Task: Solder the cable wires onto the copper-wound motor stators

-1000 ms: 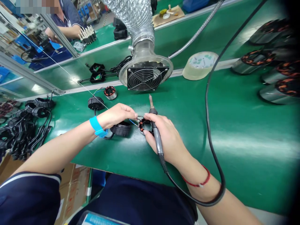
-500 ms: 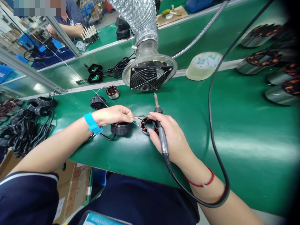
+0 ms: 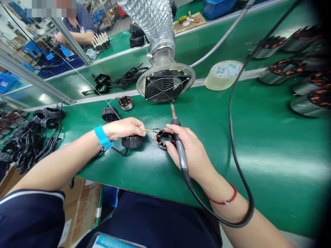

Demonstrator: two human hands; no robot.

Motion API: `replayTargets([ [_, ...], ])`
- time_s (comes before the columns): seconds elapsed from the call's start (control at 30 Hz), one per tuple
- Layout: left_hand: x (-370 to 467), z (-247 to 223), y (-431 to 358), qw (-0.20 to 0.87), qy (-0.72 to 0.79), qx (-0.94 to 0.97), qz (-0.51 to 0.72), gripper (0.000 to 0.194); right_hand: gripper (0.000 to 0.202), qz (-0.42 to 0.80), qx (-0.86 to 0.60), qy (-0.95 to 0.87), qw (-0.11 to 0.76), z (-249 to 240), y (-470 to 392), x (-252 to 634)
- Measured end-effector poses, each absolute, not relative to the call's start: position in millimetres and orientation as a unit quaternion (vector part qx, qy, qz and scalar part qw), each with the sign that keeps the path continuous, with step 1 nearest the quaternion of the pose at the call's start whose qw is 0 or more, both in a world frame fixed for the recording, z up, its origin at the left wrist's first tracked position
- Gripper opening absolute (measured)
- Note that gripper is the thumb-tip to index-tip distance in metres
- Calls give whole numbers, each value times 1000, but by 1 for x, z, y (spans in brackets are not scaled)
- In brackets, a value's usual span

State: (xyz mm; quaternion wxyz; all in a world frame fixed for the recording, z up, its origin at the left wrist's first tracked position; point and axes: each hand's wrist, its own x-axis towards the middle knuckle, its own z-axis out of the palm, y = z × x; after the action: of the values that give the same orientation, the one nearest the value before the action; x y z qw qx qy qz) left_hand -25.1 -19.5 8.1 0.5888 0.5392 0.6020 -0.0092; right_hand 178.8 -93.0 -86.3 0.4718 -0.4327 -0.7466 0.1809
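Pinched one thin yellow wire [image 3: 148,130] in a closed left hand [image 3: 131,127], curled the right hand [image 3: 193,151] round one smooth soldering iron [image 3: 181,154], touching one ring-shaped, copper-wound stator [image 3: 158,139].

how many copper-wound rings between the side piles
2: one ring at the right hand, another beyond the left hand, left of the fan. The black housing, partly behind that hand, may hide another.

Held stator [image 3: 159,140] right of housing [image 3: 132,142], fan [image 3: 165,89] behind
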Motion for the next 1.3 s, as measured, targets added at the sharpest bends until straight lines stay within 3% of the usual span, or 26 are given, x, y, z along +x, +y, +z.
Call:
replayTargets([
  [0.47,-11,1,-26,604,569,558,14,26,39,160,-427,-754,474,-86,-93,179],
  [0.63,-9,-2,-29,565,581,585,24,24,42,166,-428,-757,464,-88,-94,174],
  [0.83,-15,1,-28,595,540,595,-5,36,38,133,-447,-753,464,-94,-93,162],
  [1.0,-8,2,-36,619,482,615,-75,30,29,124,-454,-742,478,-99,-89,158],
  [1.07,-4,1,-40,576,498,642,-95,27,30,130,-455,-734,486,-100,-89,159],
  [1.3,-48,-6,-22,289,627,723,18,22,33,170,-498,-669,525,-99,-90,180],
])
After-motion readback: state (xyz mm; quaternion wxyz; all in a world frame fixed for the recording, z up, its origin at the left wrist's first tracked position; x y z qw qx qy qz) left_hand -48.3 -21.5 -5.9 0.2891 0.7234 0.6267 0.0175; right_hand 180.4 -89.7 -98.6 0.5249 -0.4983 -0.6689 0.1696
